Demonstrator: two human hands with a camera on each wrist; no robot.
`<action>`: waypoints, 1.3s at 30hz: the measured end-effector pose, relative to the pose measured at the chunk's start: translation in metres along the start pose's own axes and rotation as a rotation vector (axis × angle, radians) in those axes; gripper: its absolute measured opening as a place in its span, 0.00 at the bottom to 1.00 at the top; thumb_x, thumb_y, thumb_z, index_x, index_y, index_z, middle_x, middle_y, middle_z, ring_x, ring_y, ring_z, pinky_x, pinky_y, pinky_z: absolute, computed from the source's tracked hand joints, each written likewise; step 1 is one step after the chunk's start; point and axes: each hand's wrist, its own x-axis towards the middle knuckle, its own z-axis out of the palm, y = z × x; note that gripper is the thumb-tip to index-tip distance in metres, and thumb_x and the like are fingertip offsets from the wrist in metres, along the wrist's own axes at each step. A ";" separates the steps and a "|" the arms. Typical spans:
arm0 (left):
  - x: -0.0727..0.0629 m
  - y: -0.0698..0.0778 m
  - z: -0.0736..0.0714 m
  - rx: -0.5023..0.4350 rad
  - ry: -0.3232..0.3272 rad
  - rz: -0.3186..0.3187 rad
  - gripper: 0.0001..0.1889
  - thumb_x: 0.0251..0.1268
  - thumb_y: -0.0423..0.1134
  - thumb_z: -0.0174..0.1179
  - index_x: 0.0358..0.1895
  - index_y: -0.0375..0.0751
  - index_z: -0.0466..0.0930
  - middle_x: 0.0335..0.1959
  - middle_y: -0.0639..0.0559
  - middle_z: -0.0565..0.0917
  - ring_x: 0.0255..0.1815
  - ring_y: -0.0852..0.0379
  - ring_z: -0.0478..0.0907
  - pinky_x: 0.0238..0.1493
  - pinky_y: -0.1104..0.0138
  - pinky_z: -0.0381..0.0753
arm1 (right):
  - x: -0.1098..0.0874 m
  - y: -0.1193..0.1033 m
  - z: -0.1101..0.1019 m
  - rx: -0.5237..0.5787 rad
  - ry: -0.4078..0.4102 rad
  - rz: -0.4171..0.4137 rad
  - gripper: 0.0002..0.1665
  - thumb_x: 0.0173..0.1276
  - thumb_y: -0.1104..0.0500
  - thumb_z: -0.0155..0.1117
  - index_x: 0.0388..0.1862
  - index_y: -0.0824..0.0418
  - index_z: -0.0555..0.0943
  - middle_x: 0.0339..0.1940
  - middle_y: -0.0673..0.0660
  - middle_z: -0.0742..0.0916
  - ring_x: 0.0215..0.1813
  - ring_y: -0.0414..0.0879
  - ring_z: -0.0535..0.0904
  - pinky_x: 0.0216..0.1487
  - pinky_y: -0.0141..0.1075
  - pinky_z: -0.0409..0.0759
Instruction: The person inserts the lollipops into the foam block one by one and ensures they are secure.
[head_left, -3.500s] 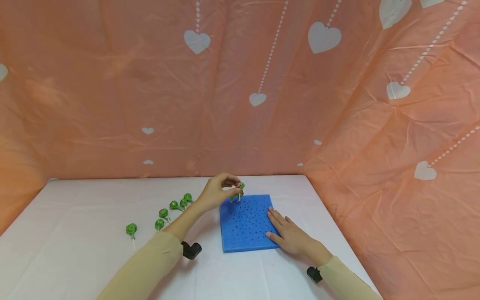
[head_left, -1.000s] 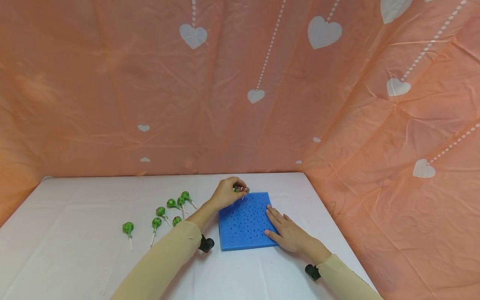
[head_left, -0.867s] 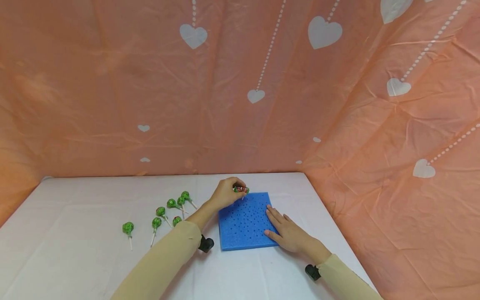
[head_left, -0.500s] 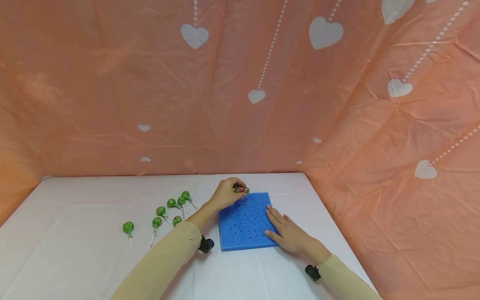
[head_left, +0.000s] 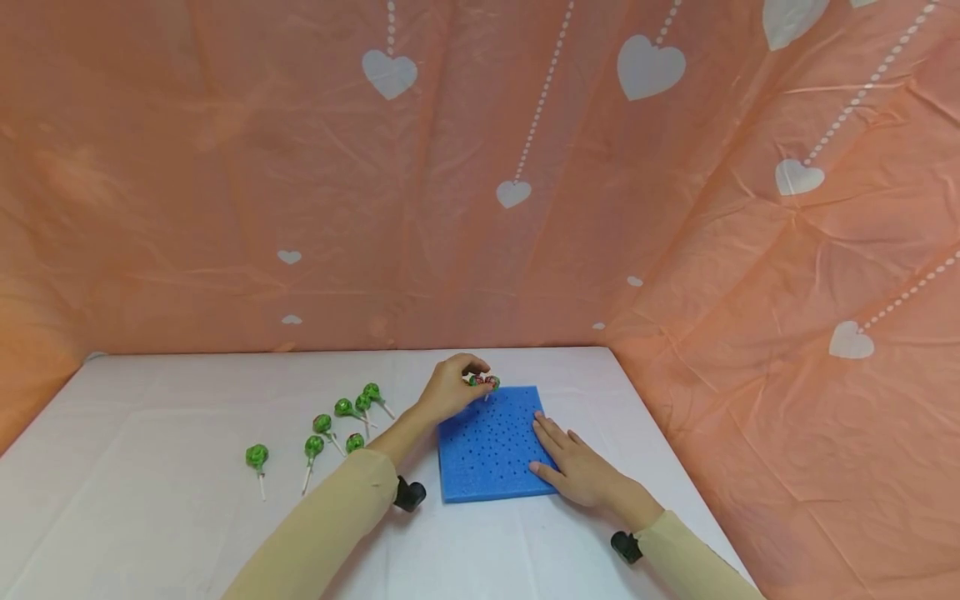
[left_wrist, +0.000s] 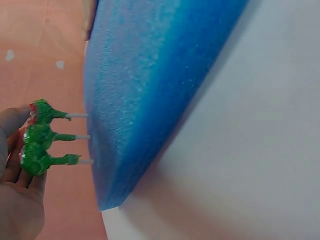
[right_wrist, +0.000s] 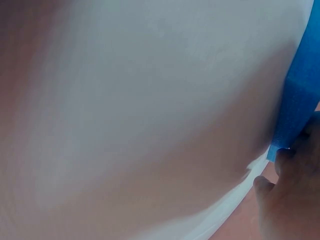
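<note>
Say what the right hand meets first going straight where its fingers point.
The right hand, resting on the blue foam, would likely meet the lollipops by the left hand; depth is unclear.

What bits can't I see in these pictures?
Head view: the stick of one lollipop, hidden behind the left sleeve.
Left wrist view: the lower stick ends of three lollipops at the left hand, hidden by the blue foam block.
Right wrist view: part of the right hand, cut off by the right edge.
</note>
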 end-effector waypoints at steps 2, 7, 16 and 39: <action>-0.001 0.002 -0.003 -0.006 0.009 0.003 0.17 0.68 0.38 0.72 0.55 0.36 0.85 0.52 0.45 0.87 0.57 0.46 0.82 0.62 0.51 0.82 | 0.000 0.000 0.000 0.006 -0.005 0.005 0.47 0.84 0.36 0.44 0.85 0.66 0.51 0.87 0.62 0.53 0.85 0.59 0.51 0.81 0.61 0.53; -0.005 0.007 -0.016 -0.031 0.043 0.038 0.18 0.67 0.36 0.71 0.57 0.36 0.84 0.53 0.44 0.87 0.58 0.46 0.83 0.65 0.50 0.80 | 0.000 0.000 -0.001 0.022 -0.009 0.007 0.47 0.84 0.35 0.44 0.85 0.66 0.50 0.87 0.61 0.52 0.85 0.59 0.50 0.82 0.61 0.52; -0.020 0.007 -0.049 -0.031 0.085 0.040 0.20 0.67 0.37 0.72 0.60 0.37 0.82 0.54 0.43 0.87 0.59 0.44 0.83 0.67 0.50 0.79 | 0.000 0.000 0.000 0.024 -0.007 -0.004 0.47 0.84 0.36 0.44 0.85 0.67 0.50 0.87 0.62 0.52 0.85 0.59 0.50 0.82 0.61 0.51; -0.106 -0.030 -0.148 0.195 0.075 -0.032 0.13 0.73 0.34 0.64 0.55 0.29 0.82 0.47 0.44 0.87 0.45 0.50 0.82 0.47 0.59 0.82 | 0.000 0.001 0.000 0.027 -0.008 -0.015 0.47 0.84 0.37 0.44 0.85 0.67 0.49 0.87 0.63 0.51 0.85 0.60 0.50 0.81 0.62 0.51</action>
